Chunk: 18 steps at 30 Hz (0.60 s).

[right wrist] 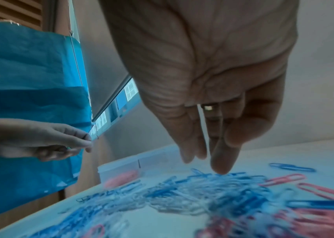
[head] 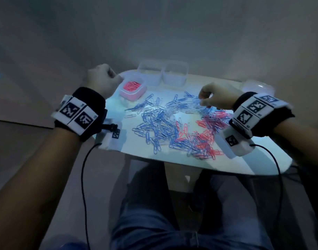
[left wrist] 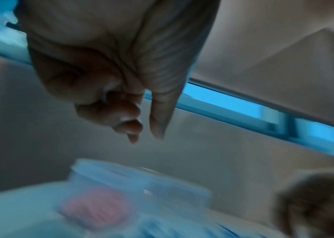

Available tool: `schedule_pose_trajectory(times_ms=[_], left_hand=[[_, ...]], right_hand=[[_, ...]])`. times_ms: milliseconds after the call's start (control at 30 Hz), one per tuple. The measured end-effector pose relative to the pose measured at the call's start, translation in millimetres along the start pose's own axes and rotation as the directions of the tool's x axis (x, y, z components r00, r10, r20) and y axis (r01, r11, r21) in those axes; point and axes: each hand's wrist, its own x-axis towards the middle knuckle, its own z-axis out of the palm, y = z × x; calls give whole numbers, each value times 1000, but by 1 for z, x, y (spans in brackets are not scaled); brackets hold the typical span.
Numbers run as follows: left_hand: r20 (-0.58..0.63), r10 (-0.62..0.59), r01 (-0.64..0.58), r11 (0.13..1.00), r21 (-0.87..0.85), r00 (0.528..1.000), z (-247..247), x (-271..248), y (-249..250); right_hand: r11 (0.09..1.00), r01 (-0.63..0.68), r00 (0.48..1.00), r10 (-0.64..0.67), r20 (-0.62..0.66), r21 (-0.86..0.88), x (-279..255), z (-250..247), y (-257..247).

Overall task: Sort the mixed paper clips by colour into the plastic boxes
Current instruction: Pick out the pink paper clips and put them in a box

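A loose pile of blue, white and pink paper clips (head: pixel 179 125) covers the middle of the white table (head: pixel 133 148). A clear plastic box (head: pixel 132 88) at the back left holds pink clips. My left hand (head: pixel 107 76) hovers just left of that box, its fingers curled in beside the thumb; in the blurred left wrist view the left hand (left wrist: pixel 145 136) shows no clip in it. My right hand (head: pixel 206 102) reaches down at the far side of the pile. In the right wrist view the right hand (right wrist: pixel 204 161) has near-straight fingers, and one fingertip (right wrist: pixel 221 169) touches blue clips (right wrist: pixel 212 178).
Two empty clear boxes (head: pixel 150 73) (head: pixel 175 73) stand at the table's back edge. Another clear plastic piece (head: pixel 257 86) lies at the back right. Pink clips (head: pixel 208 141) gather on the pile's right side. My knees show under the near table edge.
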Motion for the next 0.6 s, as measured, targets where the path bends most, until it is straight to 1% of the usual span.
schedule_pose_trajectory(times_ms=[33,67,100,133,167,200,233,267,300,333,367,433,533,600], left_hand=[[105,59,-61,998,10,993,7,-14,11],[230,117,-130,991,42,966,15,-27,23],[359,172,-213,974,80,917,25,-39,35],[480,231,-316,943,103,846,35,-50,46],[578,289,-422,900,107,763,46,-60,59],[650,331,-509,855,100,684,58,-68,69],[699,358,-574,814,91,619,69,-75,77],[732,374,-619,781,84,570,81,-80,85],[753,379,-647,758,82,539,90,-84,90],[765,376,-657,749,80,522,98,-87,93],[774,367,-654,753,79,516,102,-87,95],[778,347,-635,768,86,525,105,-82,93],[756,325,-594,797,105,569,98,-70,87],[708,343,-558,825,87,618,94,-65,85]], right_hand=[[999,3,1000,-3,-5,-36,-3,1,5],[997,3,1000,-3,-1,-72,-6,2,9],[994,3,1000,-1,20,-111,-10,3,11],[988,10,999,-2,52,-157,-15,5,13],[979,22,996,-4,89,-203,-19,9,14],[971,36,993,-8,119,-235,-22,14,14],[966,43,991,-8,135,-253,-24,19,13],[965,44,991,-9,134,-260,-23,23,14],[965,38,992,-5,126,-261,-21,25,14],[966,29,993,2,117,-255,-20,26,15],[969,14,994,14,113,-246,-20,25,16],[976,9,995,12,94,-218,-20,21,20],[990,28,999,-21,48,-135,-25,16,26],[990,52,996,-42,83,-128,-28,17,25]])
